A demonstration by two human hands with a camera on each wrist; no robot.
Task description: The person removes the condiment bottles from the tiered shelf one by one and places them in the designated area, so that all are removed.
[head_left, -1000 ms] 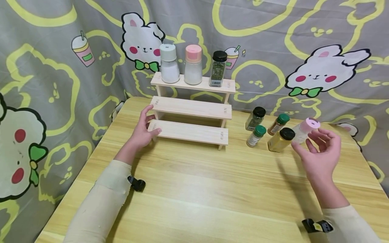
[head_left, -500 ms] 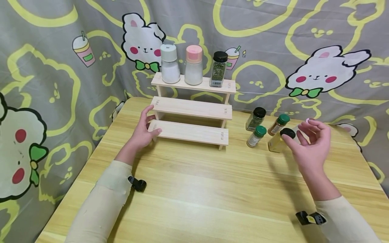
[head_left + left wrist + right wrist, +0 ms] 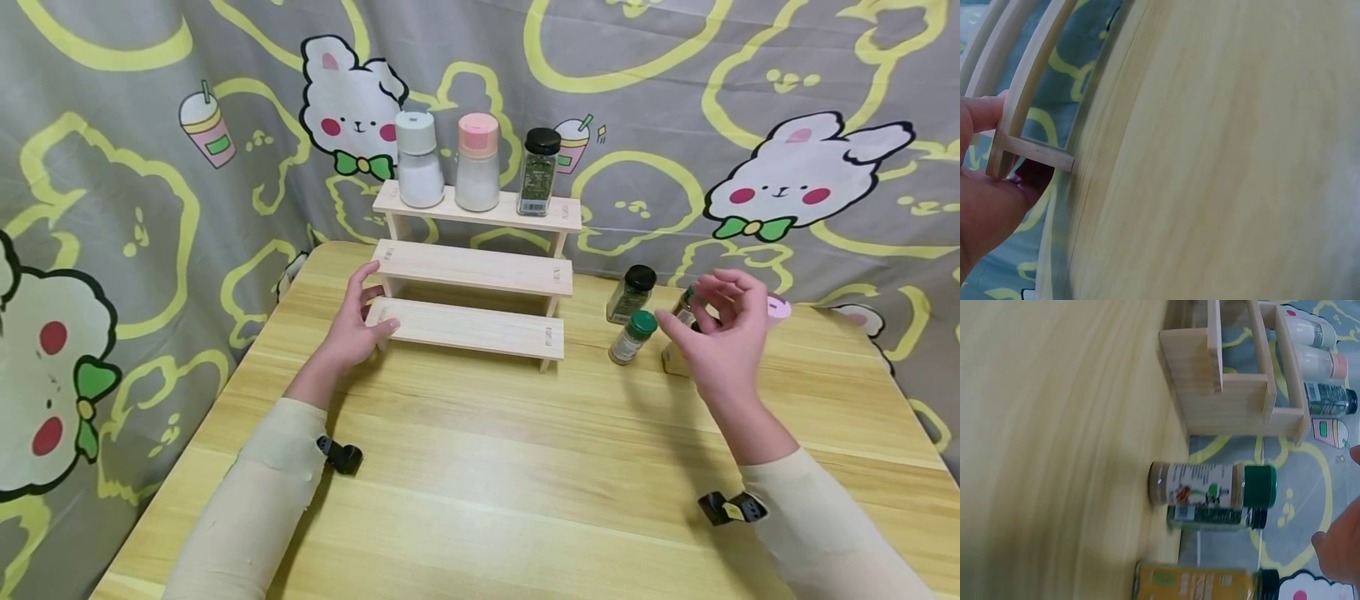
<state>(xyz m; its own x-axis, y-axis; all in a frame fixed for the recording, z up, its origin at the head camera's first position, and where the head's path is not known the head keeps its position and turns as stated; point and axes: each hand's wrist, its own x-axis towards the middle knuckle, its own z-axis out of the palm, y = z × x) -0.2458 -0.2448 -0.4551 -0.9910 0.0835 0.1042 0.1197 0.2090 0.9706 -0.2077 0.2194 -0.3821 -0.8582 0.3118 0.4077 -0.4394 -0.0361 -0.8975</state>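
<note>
At the left end of a three-tier wooden rack (image 3: 472, 265), my left hand (image 3: 352, 325) grips the lowest step (image 3: 1025, 87), thumb on top. My right hand (image 3: 723, 333) hovers over the spice jars at the right, fingers bent and apart, holding nothing. Nearest its thumb stands a small green-capped jar (image 3: 632, 337), its label showing in the right wrist view. Behind that is a black-capped herb jar (image 3: 632, 296). The hand partly covers a yellow spice jar (image 3: 675, 360), another green-capped jar (image 3: 684, 307) and a pink-capped bottle (image 3: 778, 308).
On the rack's top tier stand a pale-capped shaker (image 3: 420, 162), a pink-capped shaker (image 3: 477, 167) and a black-capped herb jar (image 3: 537, 175). A patterned curtain (image 3: 645, 100) hangs right behind the wooden table (image 3: 480, 467).
My right hand has moved left from beside the pink-capped bottle, passing over the yellow spice jar toward the small green-capped jar. My left hand keeps its hold on the rack.
</note>
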